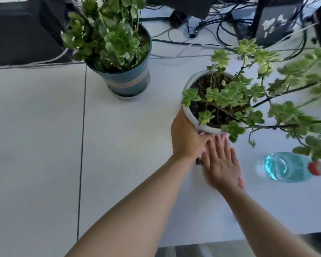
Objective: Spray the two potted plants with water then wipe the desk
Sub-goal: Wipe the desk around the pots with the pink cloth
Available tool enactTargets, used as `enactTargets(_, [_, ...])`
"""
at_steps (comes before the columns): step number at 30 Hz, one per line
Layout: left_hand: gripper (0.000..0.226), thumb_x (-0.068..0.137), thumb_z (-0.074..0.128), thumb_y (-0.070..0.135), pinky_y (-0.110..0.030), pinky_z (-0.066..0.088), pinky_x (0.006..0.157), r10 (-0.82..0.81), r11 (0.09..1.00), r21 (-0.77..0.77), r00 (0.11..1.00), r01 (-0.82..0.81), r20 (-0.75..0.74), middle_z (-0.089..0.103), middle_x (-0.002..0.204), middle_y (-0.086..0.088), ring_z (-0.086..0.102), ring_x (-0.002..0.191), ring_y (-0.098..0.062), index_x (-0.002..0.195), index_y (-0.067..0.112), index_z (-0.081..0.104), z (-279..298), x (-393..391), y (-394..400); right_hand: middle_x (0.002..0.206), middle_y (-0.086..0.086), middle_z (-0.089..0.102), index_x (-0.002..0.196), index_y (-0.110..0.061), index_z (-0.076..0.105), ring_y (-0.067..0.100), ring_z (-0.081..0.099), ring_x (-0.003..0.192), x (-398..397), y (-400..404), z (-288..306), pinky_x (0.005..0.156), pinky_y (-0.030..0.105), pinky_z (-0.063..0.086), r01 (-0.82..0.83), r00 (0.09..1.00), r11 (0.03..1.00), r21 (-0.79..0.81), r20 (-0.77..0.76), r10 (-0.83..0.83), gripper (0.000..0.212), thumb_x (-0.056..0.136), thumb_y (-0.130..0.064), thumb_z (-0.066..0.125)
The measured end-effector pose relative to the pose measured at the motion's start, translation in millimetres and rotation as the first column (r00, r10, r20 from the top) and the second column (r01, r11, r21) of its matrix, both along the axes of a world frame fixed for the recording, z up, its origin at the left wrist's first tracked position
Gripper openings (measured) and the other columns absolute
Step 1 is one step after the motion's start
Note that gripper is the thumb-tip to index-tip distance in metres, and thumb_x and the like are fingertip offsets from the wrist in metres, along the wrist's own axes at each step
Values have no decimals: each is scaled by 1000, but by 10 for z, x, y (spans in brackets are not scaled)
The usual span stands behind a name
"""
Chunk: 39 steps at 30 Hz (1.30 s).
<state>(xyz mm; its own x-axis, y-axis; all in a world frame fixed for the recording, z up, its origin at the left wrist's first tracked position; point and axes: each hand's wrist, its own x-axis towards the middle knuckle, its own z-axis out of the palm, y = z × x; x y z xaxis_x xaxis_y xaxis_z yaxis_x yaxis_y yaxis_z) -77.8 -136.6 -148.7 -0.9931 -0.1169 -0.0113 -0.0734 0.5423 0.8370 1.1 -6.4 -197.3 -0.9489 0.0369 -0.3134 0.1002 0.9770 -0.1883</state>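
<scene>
A white pot with a sprawling pale-green plant stands right of centre on the white desk. My left hand wraps around its near-left wall just under the rim. My right hand lies flat, fingers spread, pressing a pink cloth on the desk right at the pot's base; only slivers of the cloth show around the hand. The second plant, bushy and dark green, sits in a blue pot further back and to the left. A clear spray bottle with blue water and a red collar lies on its side at the right.
Black cables and dark computer equipment crowd the back of the desk. A dark seam runs front to back through the desktop on the left. The desk's front edge is near my forearms. A small dark object peeks out between my hands.
</scene>
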Motion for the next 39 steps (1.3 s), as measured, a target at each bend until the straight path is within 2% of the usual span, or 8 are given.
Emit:
enactTargets(7, [97, 56, 78, 60, -34, 53, 93, 110, 993, 51, 994, -111, 16, 66, 123, 6, 62, 114, -15, 136, 18, 45, 24, -211, 408, 166, -1, -10, 158, -26, -1, 16, -27, 149, 8, 65, -24, 122, 39, -10, -168, 986, 985, -34, 10, 168, 62, 103, -46, 20])
enactTargets(14, [97, 68, 78, 41, -42, 49, 98, 4, 995, -99, 995, 5, 96, 54, 138, -2, 52, 125, -23, 148, 12, 32, -27, -534, 1122, 151, 10, 47, 150, -12, 35, 28, 39, 142, -276, 270, 124, 118, 35, -3, -437, 898, 896, -77, 5, 439, 62, 94, -38, 36])
enactTargets(18, [94, 83, 64, 38, -47, 21, 119, -211, 963, -121, 951, 242, 227, 23, 162, -3, 27, 146, -29, 156, 15, 9, 11, -513, 1207, 163, 9, 23, 156, -10, 18, 22, 19, 151, -545, 273, 104, 122, 35, 6, -190, 932, 962, -198, 272, 240, 66, 101, -36, 46])
enactTargets(21, [73, 89, 59, 34, -41, 35, 113, -36, 994, -100, 989, 50, 145, 50, 146, -7, 46, 133, -26, 151, 12, 29, 84, -403, 786, 164, 15, 20, 155, -20, 18, 28, 21, 151, -913, 105, 22, 123, 42, 17, 158, 978, 923, -352, 185, -97, 73, 92, -47, 43])
enactTargets(24, [54, 93, 48, 31, -40, 39, 109, 315, 946, -122, 943, -302, 105, 56, 138, -6, 46, 130, -24, 143, 12, 42, -18, -70, 91, 164, 7, -21, 156, -20, -13, 30, -21, 151, -1416, -315, 25, 123, 45, -11, 79, 995, 990, -115, 71, -71, 66, 101, -45, 13])
enactTargets(28, [65, 90, 32, 39, -42, 32, 113, 570, 793, -309, 819, -525, 71, 48, 146, -17, 41, 137, -34, 143, 2, 42, -366, 509, -722, 164, 9, -22, 154, -26, -18, 33, -23, 149, -1642, -936, 12, 120, 45, -14, -295, 953, 950, -103, 38, 300, 63, 101, -48, 7])
enactTargets(34, [78, 89, 9, 54, -46, 12, 121, 610, 725, -542, 762, -425, 218, 18, 164, -13, 14, 151, -27, 153, 12, 24, -655, 899, -986, 167, 3, 0, 158, -34, 6, 28, -7, 153, -862, -850, -169, 122, 43, -5, -834, 549, 541, -111, -54, 834, 61, 100, -54, 15])
enactTargets(39, [73, 93, 14, 51, -47, 12, 120, 618, 685, -611, 761, -397, 198, 19, 163, -16, 16, 151, -30, 152, 10, 27, -654, 886, -924, 166, 1, -15, 155, -33, -10, 25, -14, 152, -1087, 22, -134, 124, 47, -1, -431, 902, 900, -64, -21, 431, 60, 102, -51, 11])
